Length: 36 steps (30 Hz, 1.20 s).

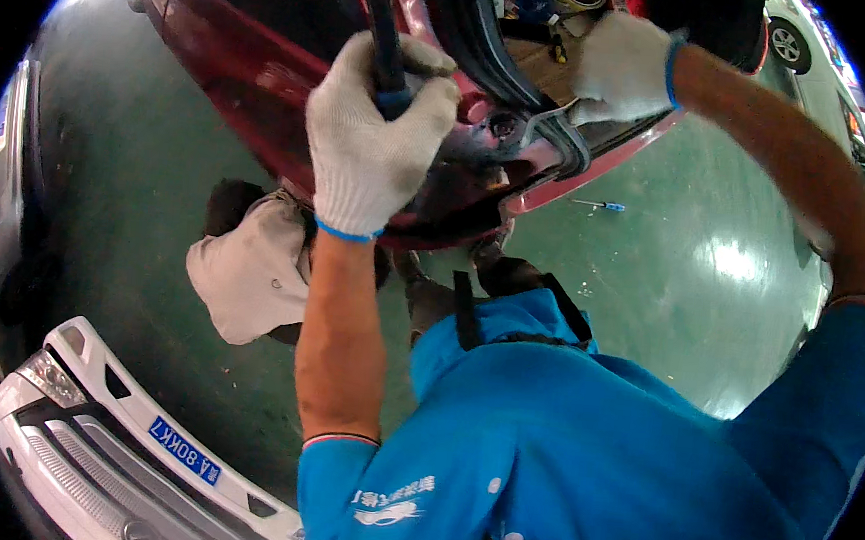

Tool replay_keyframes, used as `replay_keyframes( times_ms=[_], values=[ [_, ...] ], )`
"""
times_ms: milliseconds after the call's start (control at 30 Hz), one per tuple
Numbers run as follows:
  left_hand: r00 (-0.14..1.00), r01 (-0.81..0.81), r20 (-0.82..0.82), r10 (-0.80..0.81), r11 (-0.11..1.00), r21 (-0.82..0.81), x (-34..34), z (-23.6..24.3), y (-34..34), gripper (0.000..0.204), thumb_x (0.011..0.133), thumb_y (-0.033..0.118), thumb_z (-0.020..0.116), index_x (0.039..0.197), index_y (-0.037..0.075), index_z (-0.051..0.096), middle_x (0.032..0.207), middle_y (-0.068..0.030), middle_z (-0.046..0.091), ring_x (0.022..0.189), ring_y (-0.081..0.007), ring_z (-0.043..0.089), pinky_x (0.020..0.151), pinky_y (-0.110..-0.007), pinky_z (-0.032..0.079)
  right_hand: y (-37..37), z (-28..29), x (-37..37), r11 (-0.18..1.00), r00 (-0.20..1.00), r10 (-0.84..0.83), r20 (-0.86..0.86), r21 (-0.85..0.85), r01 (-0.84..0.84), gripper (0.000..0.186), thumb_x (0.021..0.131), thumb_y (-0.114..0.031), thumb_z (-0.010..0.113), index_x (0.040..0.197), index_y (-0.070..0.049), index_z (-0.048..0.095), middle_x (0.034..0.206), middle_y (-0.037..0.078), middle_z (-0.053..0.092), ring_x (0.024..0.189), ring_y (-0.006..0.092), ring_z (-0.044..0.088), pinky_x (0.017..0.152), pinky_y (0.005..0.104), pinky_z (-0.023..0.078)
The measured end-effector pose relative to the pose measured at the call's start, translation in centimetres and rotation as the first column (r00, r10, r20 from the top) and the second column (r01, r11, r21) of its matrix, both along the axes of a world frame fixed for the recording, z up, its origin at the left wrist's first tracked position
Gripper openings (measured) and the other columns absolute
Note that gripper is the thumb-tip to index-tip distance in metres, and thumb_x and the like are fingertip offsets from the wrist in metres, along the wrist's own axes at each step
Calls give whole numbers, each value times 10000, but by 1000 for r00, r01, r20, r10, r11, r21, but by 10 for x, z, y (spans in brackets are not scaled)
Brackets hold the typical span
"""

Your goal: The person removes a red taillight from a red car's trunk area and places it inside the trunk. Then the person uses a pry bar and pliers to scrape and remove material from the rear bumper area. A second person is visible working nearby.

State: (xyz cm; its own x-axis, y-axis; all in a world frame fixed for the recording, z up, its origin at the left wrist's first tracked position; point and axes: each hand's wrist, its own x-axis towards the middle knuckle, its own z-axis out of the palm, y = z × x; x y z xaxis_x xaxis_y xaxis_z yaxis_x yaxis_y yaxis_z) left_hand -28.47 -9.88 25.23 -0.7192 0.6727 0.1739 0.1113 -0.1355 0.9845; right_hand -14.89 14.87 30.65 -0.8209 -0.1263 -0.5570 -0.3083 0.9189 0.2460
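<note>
Now, left hand (372,135): white-gloved, wrapped firmly around a dark bar-shaped tool (384,36); I see its bluish end between fingers and thumb.
Dark tool's axis: up the view, top leaning slightly left, red car (276,68) behind it.
Right hand (622,68): over the edge of the car's opening, fingers curled down beside the black rubber seal (570,144). A thin grey piece (533,127) shows near the fingertips; whether they grip it, I cannot tell.
Thin piece's lie: left of and below the right fingertips, bending down toward the corner; right hand nearer, left hand farther off.
Green floor (670,317): blue-handled screwdriver (612,206) lying right of the car.
Beside the car: a person in a beige top (257,268), low down.
</note>
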Motion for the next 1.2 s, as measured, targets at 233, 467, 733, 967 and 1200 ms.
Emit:
replay_keyframes(
  times_ms=[233, 467, 733, 967, 1200],
  values=[
    [999, 14, -31, -13, 999, 42, -7, -6, 1, 159, 795, 116, 726, 933, 41, 700, 768, -46, 712, 665, -123, 664, 645, -279, 530, -17, 8, -2, 998, 998, -51, 34, -21, 52, 462, 912, -539, 631, 862, -89, 724, 730, 141, 678, 713, 370, 682, 652, 486, 531],
    [997, 82, -1, -82, 996, -21, -7, 2, -4, 157, 869, -30, 645, 1024, -49, 629, 1011, -170, 726, 895, -229, 734, 798, -339, 594, -69, -29, 95, 667, 699, -711, -73, -384, 639, 378, 1013, -400, 533, 1021, -34, 628, 737, 177, 659, 699, 372, 674, 625, 500, 516],
    [993, 112, 37, -113, 993, 28, -5, 2, 1, 176, 889, -32, 624, 1063, -57, 617, 1039, -197, 713, 912, -281, 736, 845, -397, 609, -150, -37, 93, -744, -90, -577, 812, -476, 469, 244, 1016, -261, 587, 1051, -23, 629, 751, 67, 608, 567, 168, 585, 481, 336, 491],
    [981, 129, 128, -145, 984, 124, -3, -3, 1, 172, 867, -40, 642, 1035, -52, 610, 1025, -195, 714, 907, -264, 734, 836, -372, 604, -153, -60, 86, -720, -49, -629, 776, -558, 412, 225, 979, -213, 618, 1038, 0, 662, 732, 58, 632, 548, 147, 605, 467, 303, 488],
    [981, 140, 122, -151, 986, 94, -5, -3, 0, 175, 861, -33, 661, 1028, -44, 610, 1018, -182, 716, 901, -244, 735, 785, -347, 600, -155, -59, 86, -781, -53, -587, 808, -548, 300, 275, 997, -278, 614, 1019, -9, 664, 691, 64, 637, 470, 152, 579, 397, 313, 429]
  ],
)
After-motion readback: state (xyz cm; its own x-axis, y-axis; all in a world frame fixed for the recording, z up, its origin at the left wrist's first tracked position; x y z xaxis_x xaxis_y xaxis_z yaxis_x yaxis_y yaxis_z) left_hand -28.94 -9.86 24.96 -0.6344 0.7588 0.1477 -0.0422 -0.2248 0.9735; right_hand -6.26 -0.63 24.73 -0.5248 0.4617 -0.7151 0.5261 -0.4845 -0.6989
